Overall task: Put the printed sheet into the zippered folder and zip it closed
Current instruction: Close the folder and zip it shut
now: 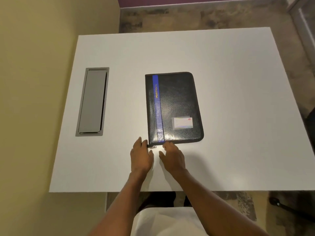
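A white table [221,82] fills most of the view, set against a yellowish wall on the left with mottled brown flooring beyond its far edge. Sunk into the table's left side is a grey cable-access hatch [92,101], its flap lying flat in its frame. Right of it, well apart and near the table's middle, lies the zippered folder [177,103], a black glossy portfolio closed flat with its spine to the left, a blue stripe [158,108] running lengthwise beside the spine and bearing gold lettering, and a small label card [182,123] in a clear pocket at its near right. The printed sheet does not show anywhere on the table. At the folder's near left corner the zipper pull [152,147] sticks out onto the table, the zip appearing drawn all the way round. The left hand [141,156] rests palm down just beside that corner, fingers loosely spread and holding nothing, its fingertips close to the pull. The right hand [172,156] lies palm down just below the folder's near edge, fingers relaxed and apart, its fingertips touching or nearly touching that edge, gripping nothing.
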